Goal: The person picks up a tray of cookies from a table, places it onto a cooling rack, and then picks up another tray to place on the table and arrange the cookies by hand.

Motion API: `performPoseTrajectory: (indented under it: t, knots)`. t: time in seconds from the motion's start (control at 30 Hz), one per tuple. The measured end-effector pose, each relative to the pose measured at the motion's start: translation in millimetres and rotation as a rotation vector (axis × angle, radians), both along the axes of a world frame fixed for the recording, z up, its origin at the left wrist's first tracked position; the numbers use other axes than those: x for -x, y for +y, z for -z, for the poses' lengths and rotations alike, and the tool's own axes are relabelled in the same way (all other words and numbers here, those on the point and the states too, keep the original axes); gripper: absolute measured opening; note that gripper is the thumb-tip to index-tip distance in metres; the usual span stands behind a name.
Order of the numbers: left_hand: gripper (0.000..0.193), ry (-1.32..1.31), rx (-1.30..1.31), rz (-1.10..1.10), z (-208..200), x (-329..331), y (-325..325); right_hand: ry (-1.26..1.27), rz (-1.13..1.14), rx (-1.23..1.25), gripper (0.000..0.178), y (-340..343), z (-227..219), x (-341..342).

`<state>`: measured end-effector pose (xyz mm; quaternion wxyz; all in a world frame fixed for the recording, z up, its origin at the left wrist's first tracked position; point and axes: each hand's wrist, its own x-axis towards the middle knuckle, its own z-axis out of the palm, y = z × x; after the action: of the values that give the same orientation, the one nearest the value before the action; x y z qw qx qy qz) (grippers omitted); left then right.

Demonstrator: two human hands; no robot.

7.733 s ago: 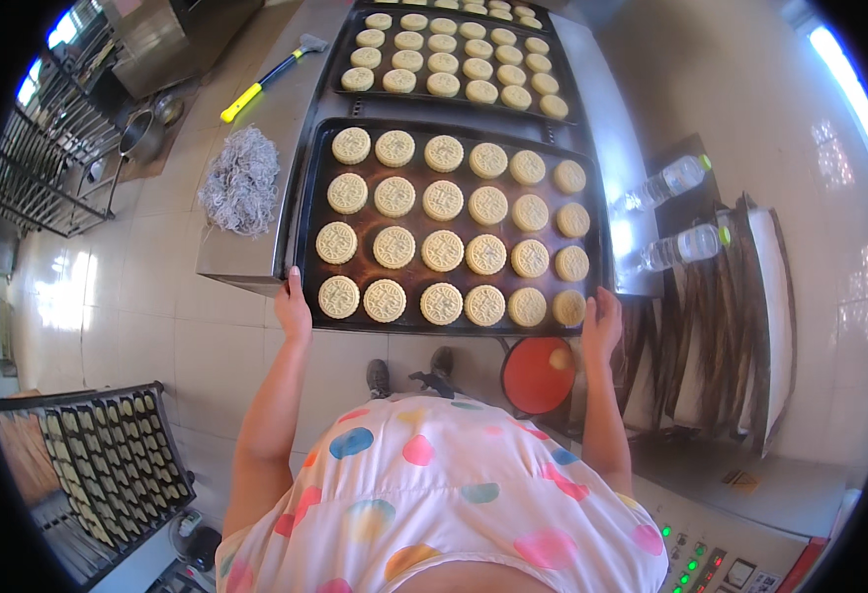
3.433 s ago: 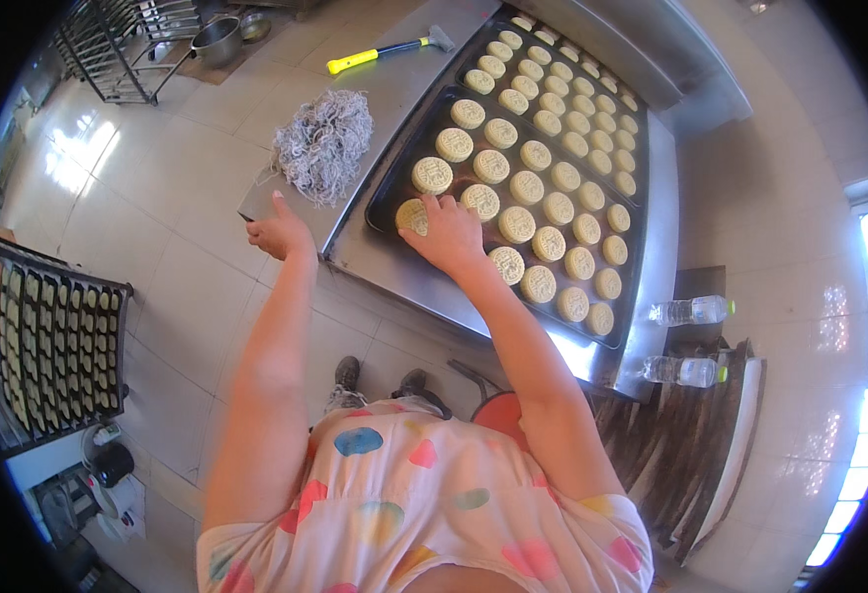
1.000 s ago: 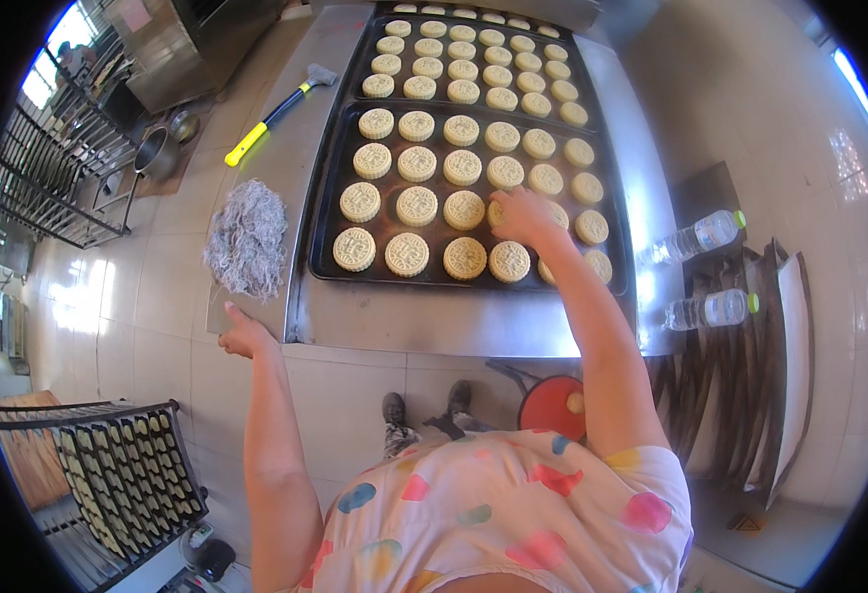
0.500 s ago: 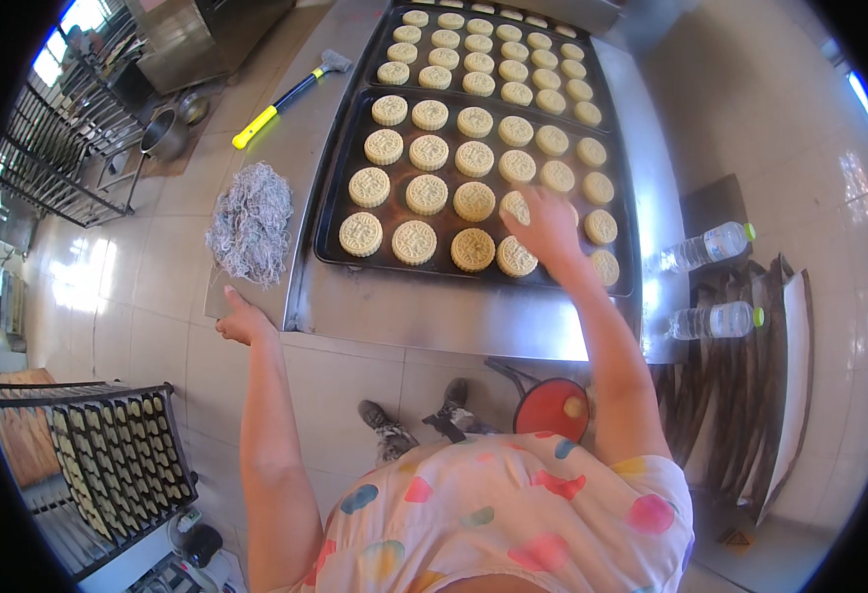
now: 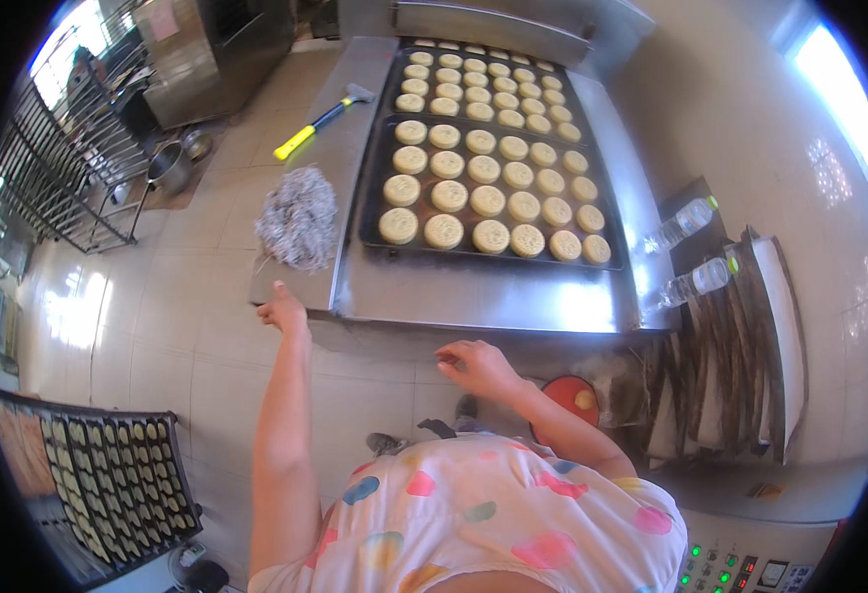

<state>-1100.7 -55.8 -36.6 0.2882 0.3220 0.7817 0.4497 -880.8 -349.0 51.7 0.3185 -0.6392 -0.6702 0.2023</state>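
Near the corner of the steel side ledge [image 5: 268, 279], my left hand [image 5: 284, 310] grips the edge, its thumb laid on top and its fingers curled. My right hand [image 5: 477, 368] hangs in the air short of the table front, fingers loosely bent and apart, with nothing visible in it. Beyond it, a dark baking tray [image 5: 424, 257] carries rows of round, pale, patterned mooncakes [image 5: 490, 236]. A second tray of mooncakes [image 5: 479, 111] lies behind the first. A grey tangled wad of yarn-like strands [image 5: 298, 217] rests on the ledge beside my left hand.
A yellow-handled scraper [image 5: 323, 123] lies farther up the ledge. Two clear bottles [image 5: 699, 282] stand at the table's right. Below is a red round container [image 5: 570, 397]. A rack of loaded trays [image 5: 123, 484] stands lower left; a lit control panel [image 5: 726, 568] shows lower right.
My right hand has come off the mooncakes and drawn back toward my body, in front of the table. My left hand stays at the ledge corner. The view has shifted.
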Motion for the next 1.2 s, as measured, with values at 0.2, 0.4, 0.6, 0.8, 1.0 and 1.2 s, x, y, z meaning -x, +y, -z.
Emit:
performPoseTrajectory:
  t: [0.2,0.4,0.6,0.8,1.0,1.2]
  knots:
    - [0.023,-0.695,0.177,0.810,29,94,-110,0.041,-0.283,0.029,0.023,41,-3,82]
    - [0.025,-0.596,0.358,0.513,9,215,-228,0.271,-0.513,0.149,0.023,69,-2,159]
    - [0.028,-0.678,-0.041,0.108,-25,292,-269,0.419,-0.874,0.357,0.023,124,1,208]
    - [0.028,-0.720,-0.258,-0.033,-85,366,-279,0.393,-1.162,0.318,0.026,192,-49,331]
    - [0.029,-0.628,-0.488,-0.116,-146,471,-256,0.484,-1.354,0.431,0.030,261,-95,436]
    - [0.027,-0.467,-0.691,-0.300,-226,584,-274,0.708,-1.407,0.531,0.037,321,-156,559]
